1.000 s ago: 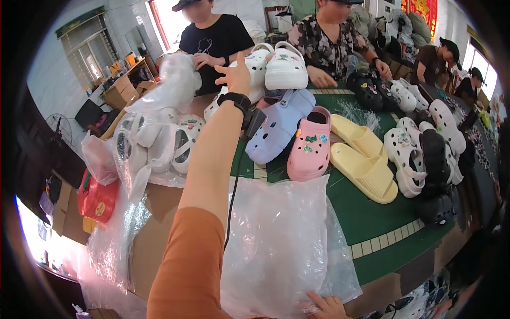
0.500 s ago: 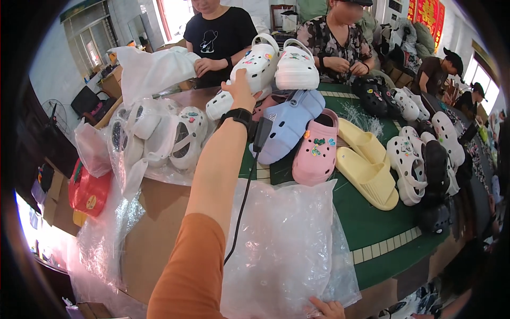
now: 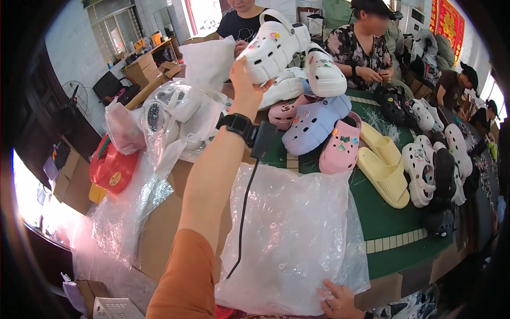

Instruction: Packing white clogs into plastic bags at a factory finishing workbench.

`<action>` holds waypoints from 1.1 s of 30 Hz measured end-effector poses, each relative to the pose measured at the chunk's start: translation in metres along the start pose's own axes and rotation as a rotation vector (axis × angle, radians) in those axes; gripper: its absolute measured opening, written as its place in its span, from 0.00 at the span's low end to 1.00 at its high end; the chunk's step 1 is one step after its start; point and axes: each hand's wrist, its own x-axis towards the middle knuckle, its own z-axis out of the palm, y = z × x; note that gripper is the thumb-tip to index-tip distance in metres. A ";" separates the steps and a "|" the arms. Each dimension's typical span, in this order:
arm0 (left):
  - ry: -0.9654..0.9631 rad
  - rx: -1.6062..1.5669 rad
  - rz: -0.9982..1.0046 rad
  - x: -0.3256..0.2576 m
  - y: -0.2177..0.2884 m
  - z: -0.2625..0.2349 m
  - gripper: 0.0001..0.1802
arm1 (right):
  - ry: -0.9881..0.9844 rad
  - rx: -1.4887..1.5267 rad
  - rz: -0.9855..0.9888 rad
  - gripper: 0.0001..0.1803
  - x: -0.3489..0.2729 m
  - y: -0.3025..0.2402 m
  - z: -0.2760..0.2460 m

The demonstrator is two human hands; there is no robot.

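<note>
My left hand point(image 3: 248, 85), at the end of a raised arm in an orange sleeve, is closed round a white clog point(image 3: 273, 50) with small charms. The clog is lifted above the pile, toe towards me. A second white clog point(image 3: 325, 74) rests on a blue clog point(image 3: 317, 127) just right of it, and another white clog point(image 3: 285, 87) lies beneath. Near me, a clear plastic bag point(image 3: 292, 234) lies flat on the table. My right hand point(image 3: 338, 300) lies at its lower right edge, fingers spread and touching the plastic.
A pink clog point(image 3: 340, 146) and yellow slides point(image 3: 385, 175) lie right of the blue clog. White and black clogs point(image 3: 419, 175) stand farther right. Bagged white shoes point(image 3: 175, 114) and a red bag point(image 3: 112, 170) are left. A person point(image 3: 364, 48) works across the table.
My left hand has lifted the white clog up off the pile. My view has turned a little left. My right hand shows more fully at the bag's edge.
</note>
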 end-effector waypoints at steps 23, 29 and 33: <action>0.170 0.183 0.244 -0.338 0.245 -0.181 0.30 | 0.213 -0.197 -0.096 0.18 0.002 -0.006 0.016; 0.403 0.145 0.447 -0.433 0.261 -0.222 0.33 | 0.158 -0.208 -0.131 0.19 0.000 -0.012 0.014; 0.403 0.231 0.374 -0.482 0.233 -0.235 0.33 | 0.189 -0.205 -0.142 0.18 -0.006 -0.011 0.015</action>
